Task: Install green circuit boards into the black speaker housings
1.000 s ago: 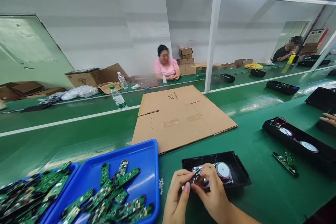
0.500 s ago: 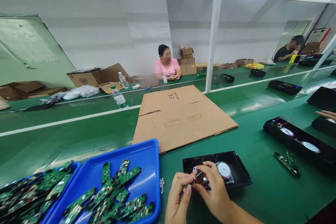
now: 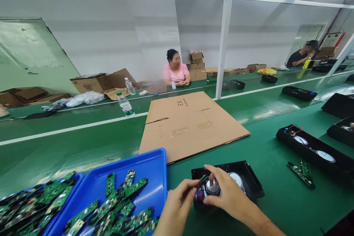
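A black plastic speaker housing [image 3: 250,180] lies open on the green belt in front of me, with a round silver speaker driver [image 3: 236,178] inside it. My left hand [image 3: 177,206] and my right hand [image 3: 225,193] meet over its left end. Both pinch a small green circuit board [image 3: 202,181] with red and blue wires, held against a second silver driver [image 3: 212,188]. The fingers of both hands are curled closed around these parts.
A blue tray [image 3: 155,166] of green circuit boards sits at my left, a second tray [image 3: 74,179] beside it. Flat cardboard [image 3: 190,121] lies beyond. More black housings [image 3: 312,151] and loose boards [image 3: 301,171] lie right. Two seated people [image 3: 175,72] work across the belts.
My hands have shifted slightly forward over the housing, and the silver driver under my right fingers now shows more. The other person's hand at the right edge has gone from view.
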